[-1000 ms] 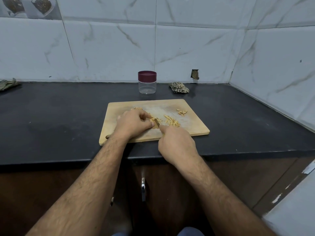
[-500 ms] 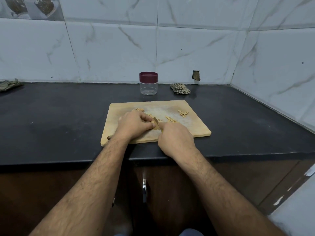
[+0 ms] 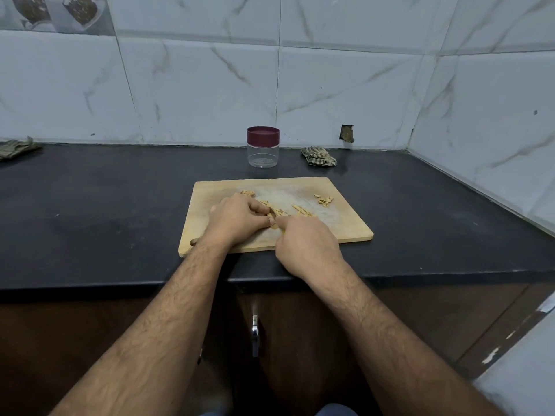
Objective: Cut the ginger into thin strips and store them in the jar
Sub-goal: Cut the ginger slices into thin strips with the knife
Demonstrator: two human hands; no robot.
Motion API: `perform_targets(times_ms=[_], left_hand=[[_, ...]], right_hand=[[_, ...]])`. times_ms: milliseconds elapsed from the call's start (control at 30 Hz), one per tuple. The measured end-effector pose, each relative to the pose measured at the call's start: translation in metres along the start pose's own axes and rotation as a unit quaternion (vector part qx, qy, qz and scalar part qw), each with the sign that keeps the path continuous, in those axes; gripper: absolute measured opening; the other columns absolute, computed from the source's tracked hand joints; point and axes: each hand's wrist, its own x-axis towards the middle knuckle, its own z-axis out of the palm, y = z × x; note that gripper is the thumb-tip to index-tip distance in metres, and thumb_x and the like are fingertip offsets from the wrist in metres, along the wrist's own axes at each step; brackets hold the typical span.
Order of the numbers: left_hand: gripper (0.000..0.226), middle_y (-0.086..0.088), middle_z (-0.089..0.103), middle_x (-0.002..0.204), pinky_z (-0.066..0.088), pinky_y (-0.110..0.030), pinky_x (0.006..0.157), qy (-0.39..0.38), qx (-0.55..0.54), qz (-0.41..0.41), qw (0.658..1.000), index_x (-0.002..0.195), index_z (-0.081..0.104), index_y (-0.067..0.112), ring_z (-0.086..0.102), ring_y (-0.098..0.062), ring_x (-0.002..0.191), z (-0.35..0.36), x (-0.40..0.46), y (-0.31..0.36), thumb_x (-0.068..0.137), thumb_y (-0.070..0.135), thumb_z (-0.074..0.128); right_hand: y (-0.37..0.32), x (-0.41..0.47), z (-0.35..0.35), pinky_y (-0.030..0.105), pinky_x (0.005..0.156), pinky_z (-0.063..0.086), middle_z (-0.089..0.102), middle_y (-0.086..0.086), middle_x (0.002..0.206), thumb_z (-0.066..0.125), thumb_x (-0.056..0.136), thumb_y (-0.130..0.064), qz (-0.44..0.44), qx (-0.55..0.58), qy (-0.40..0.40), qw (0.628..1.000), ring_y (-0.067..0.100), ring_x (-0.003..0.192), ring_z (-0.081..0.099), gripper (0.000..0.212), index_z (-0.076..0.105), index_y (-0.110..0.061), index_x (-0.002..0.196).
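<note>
Lying on the cutting board (image 3: 210,193): ginger strips (image 3: 303,210), more bits (image 3: 324,200) toward its far right. Curling over a ginger piece (image 3: 272,225) at board centre, pinning it: left hand (image 3: 238,220). Clenching beside it, knife handle presumably hidden, cannot tell: right hand (image 3: 306,244). Standing lidded behind the board: jar (image 3: 263,147).

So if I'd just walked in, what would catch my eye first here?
Probably the two hands at work on the wooden cutting board in the middle of the dark counter: the left hand curls over a bit of ginger, and the right hand is close beside it. Pale ginger strips lie scattered on the board, and behind it a clear jar with a maroon lid stands closed by the wall.
</note>
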Motion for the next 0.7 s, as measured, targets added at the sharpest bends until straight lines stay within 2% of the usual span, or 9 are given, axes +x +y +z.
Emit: perform_targets(times_ms=[133, 267, 367, 400, 600, 700], left_hand=[[0.02, 0.02, 0.071, 0.107, 0.044, -0.042, 0.1, -0.004, 0.0, 0.0, 1.0, 0.096, 0.076, 0.04, 0.06, -0.011, 0.11, 0.001, 0.0, 0.001, 0.077, 0.048, 0.076], [0.014, 0.02, 0.071, 0.106, 0.044, -0.041, 0.1, 0.0, 0.005, 0.001, 1.0, 0.094, 0.076, 0.04, 0.06, -0.01, 0.109, -0.001, 0.0, 0.002, 0.081, 0.046, 0.073], [0.01, 0.021, 0.071, 0.107, 0.044, -0.043, 0.099, 0.004, 0.01, 0.004, 1.0, 0.09, 0.076, 0.041, 0.059, -0.012, 0.109, 0.0, -0.001, 0.004, 0.087, 0.044, 0.067], [0.011, 0.021, 0.071, 0.107, 0.044, -0.043, 0.099, 0.005, 0.009, 0.004, 1.0, 0.089, 0.076, 0.04, 0.059, -0.012, 0.109, 0.0, -0.001, 0.004, 0.089, 0.044, 0.066], [0.007, 0.018, 0.07, 0.105, 0.042, -0.043, 0.1, 0.013, 0.016, -0.006, 1.0, 0.089, 0.076, 0.04, 0.058, -0.013, 0.108, 0.002, -0.001, 0.005, 0.088, 0.041, 0.069], [0.004, 0.022, 0.068, 0.093, 0.044, -0.043, 0.099, 0.012, 0.014, -0.001, 1.0, 0.084, 0.074, 0.041, 0.059, -0.01, 0.103, 0.002, 0.0, 0.003, 0.086, 0.041, 0.071]], right_hand=[[-0.001, 0.003, 0.0, 0.029, 0.076, 0.041, 0.063, 0.004, 0.121, 0.048, 0.096, -0.017, 0.0, -0.009, -0.002, 1.0, 0.024, 0.112, 0.057, 0.042, 0.057, -0.028, 0.135], [0.004, -0.01, 0.0, 0.033, 0.081, 0.047, 0.061, 0.004, 0.121, 0.048, 0.096, -0.015, -0.013, -0.024, -0.017, 0.999, 0.025, 0.111, 0.056, 0.046, 0.052, -0.031, 0.138], [0.011, -0.018, 0.003, 0.033, 0.071, 0.046, 0.054, 0.001, 0.098, 0.047, 0.094, -0.012, -0.013, -0.032, -0.018, 0.999, 0.022, 0.091, 0.05, 0.04, 0.054, -0.029, 0.13], [0.011, -0.018, 0.004, 0.032, 0.07, 0.045, 0.052, 0.001, 0.096, 0.047, 0.094, -0.012, -0.01, -0.031, -0.014, 0.999, 0.021, 0.091, 0.05, 0.041, 0.054, -0.029, 0.131], [0.007, -0.016, 0.005, 0.032, 0.076, 0.045, 0.062, 0.004, 0.117, 0.047, 0.095, -0.013, 0.006, -0.008, 0.013, 1.0, 0.026, 0.108, 0.057, 0.044, 0.053, -0.028, 0.136], [0.008, -0.015, 0.004, 0.032, 0.075, 0.045, 0.062, 0.003, 0.118, 0.047, 0.095, -0.014, 0.013, -0.002, 0.014, 1.0, 0.025, 0.109, 0.057, 0.044, 0.053, -0.028, 0.136]])
